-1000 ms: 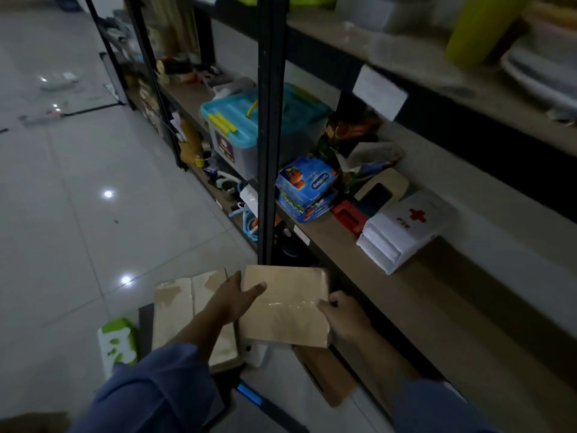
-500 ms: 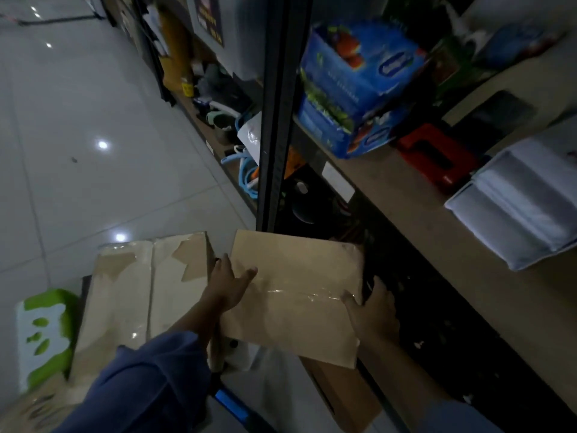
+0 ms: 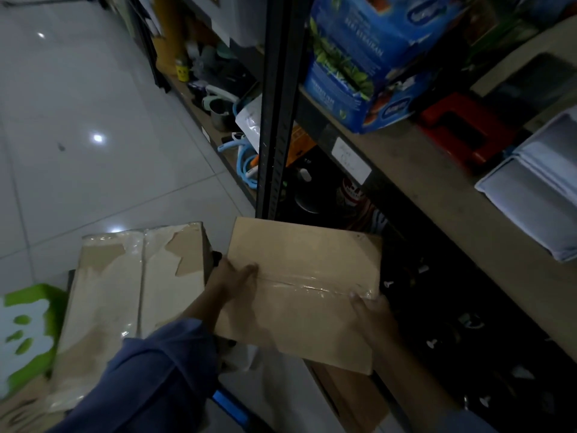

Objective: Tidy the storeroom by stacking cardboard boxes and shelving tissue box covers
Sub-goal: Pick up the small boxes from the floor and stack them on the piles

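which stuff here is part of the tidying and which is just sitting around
In the job: small cardboard box gripped by left hand and right hand; taped cardboard box beside it.
Lying about: blue cartons, red item, white boxes on the shelf.

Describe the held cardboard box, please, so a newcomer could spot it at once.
Follow the black shelf post down to its foot. There the left hand and right hand hold a brown box. Unlike the pale box left of it, patched with torn tape, its top is plain with one clear strip.
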